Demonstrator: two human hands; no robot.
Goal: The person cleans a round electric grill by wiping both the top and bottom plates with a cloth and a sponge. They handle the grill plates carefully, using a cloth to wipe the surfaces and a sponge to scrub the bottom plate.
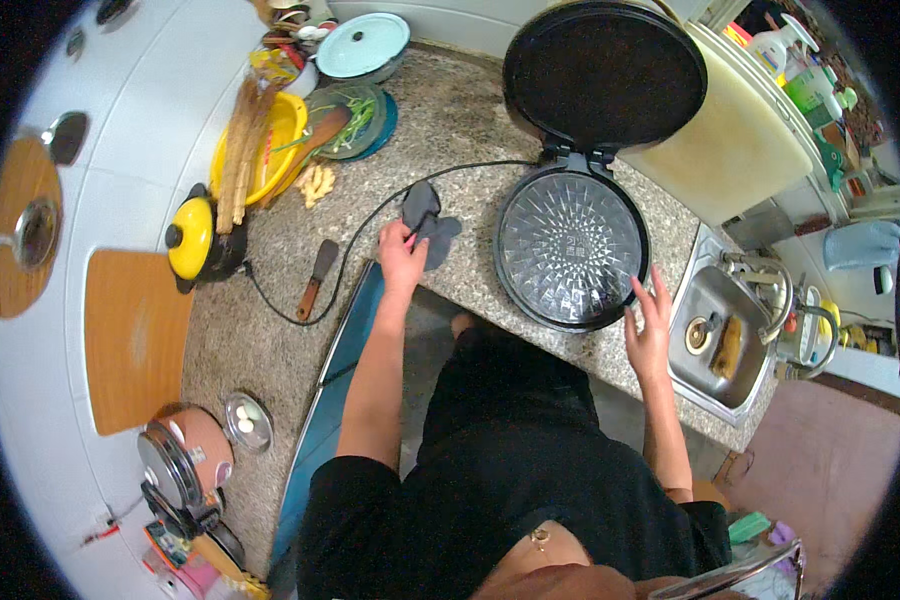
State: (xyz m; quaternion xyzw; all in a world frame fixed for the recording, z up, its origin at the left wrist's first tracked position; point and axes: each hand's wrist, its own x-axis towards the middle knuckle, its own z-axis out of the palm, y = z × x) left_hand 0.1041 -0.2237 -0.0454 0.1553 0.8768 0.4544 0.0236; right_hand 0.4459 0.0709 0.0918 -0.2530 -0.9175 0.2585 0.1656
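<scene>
An electric baking pan stands open on the granite counter, its round black lid (604,75) raised on the hinge. Its dark lower plate (572,244) bears a raised radiating pattern with a square mark in the middle. Left of it, my left hand (403,259) grips a dark grey cloth (441,238) that lies crumpled at the counter's front; a small pink bit shows by the fingers. My right hand (651,322) is at the pan's right front rim with fingers apart and nothing in it. Whether a fingertip touches the rim, I cannot tell.
A black cord (367,221) loops across the counter around a wooden-handled scraper (318,279). Ginger (317,185), a yellow basin (259,150) and a yellow-lidded pot (199,240) stand left. On the right are a steel sink (720,337) and a pale cutting board (735,135).
</scene>
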